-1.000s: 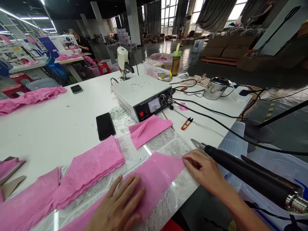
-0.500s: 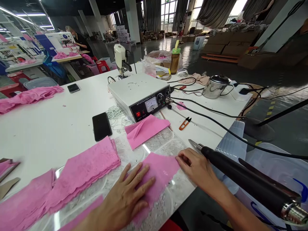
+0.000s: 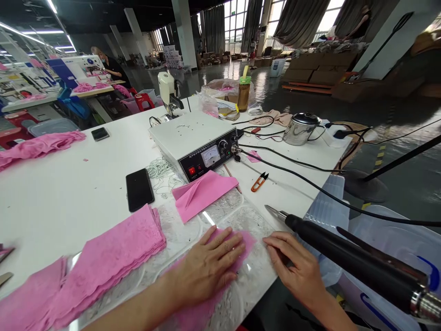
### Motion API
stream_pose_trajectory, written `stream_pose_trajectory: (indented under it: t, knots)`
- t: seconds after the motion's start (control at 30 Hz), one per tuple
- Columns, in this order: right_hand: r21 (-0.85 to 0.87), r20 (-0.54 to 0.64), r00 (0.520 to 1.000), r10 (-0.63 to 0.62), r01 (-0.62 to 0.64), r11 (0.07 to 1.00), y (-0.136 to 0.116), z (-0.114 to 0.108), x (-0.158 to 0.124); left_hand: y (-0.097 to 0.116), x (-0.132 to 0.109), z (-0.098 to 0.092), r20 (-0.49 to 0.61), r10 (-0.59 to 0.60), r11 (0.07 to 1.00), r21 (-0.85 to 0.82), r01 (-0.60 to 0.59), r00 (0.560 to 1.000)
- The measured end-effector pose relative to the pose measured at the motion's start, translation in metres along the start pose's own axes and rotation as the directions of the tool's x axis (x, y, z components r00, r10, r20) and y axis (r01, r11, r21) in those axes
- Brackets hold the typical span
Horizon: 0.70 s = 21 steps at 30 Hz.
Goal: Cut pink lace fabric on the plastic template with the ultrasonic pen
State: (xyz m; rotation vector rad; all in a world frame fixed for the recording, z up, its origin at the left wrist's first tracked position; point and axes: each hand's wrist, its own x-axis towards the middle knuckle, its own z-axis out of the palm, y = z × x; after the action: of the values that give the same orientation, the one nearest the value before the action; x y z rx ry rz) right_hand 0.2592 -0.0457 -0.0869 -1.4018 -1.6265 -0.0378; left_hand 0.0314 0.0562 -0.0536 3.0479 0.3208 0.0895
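My left hand (image 3: 210,264) lies flat with fingers extended on a thin pink fabric piece (image 3: 248,243), covering much of it. The piece rests on a clear plastic template (image 3: 234,299) at the table's front edge. Just right of the fabric, apart from it, my right hand (image 3: 296,264) has thumb and fingertips drawn together in a pinch; anything between them is too small or hidden to make out. Beyond the right hand is a black pen-shaped tool (image 3: 344,257) with a metal tip, its cable leading away. A folded pink piece (image 3: 205,195) lies ahead of my left hand.
A stack of pink fabric (image 3: 124,243) lies at left, near a black phone (image 3: 139,189). Ahead stands a control box (image 3: 193,138) with a dial. Orange thread snips (image 3: 259,182), a glass pot (image 3: 301,128) and cables (image 3: 299,177) lie at right; plastic bins (image 3: 379,239) stand below.
My left hand has slid forward and right over the fabric. My right hand has moved off the fabric's right corner, a little right and down. The view has shifted slightly.
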Motion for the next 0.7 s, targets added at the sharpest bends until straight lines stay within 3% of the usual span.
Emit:
stream_pose_trajectory:
  t: [0.1, 0.4, 0.53, 0.7]
  knots:
    - [-0.007, -0.022, 1.000, 0.011, -0.011, 1.000, -0.002, 0.000, -0.002, 0.000, -0.001, 0.004, -0.021, -0.017, 1.000, 0.010, 0.017, 1.000]
    - [-0.002, 0.088, 0.996, 0.004, -0.003, 1.000, -0.003, 0.006, -0.007, 0.001, 0.004, -0.003, -0.060, -0.012, 0.999, 0.046, 0.015, 0.998]
    - [0.026, 0.061, 0.998, 0.025, -0.027, 0.999, -0.003, 0.010, -0.012, 0.001, 0.006, -0.001, -0.083, -0.006, 0.997, 0.077, 0.013, 0.997]
    - [-0.060, 0.054, 0.997, 0.054, -0.051, 0.997, -0.005, 0.010, -0.015, 0.000, 0.006, 0.002, -0.088, -0.003, 0.999, 0.044, 0.007, 0.996]
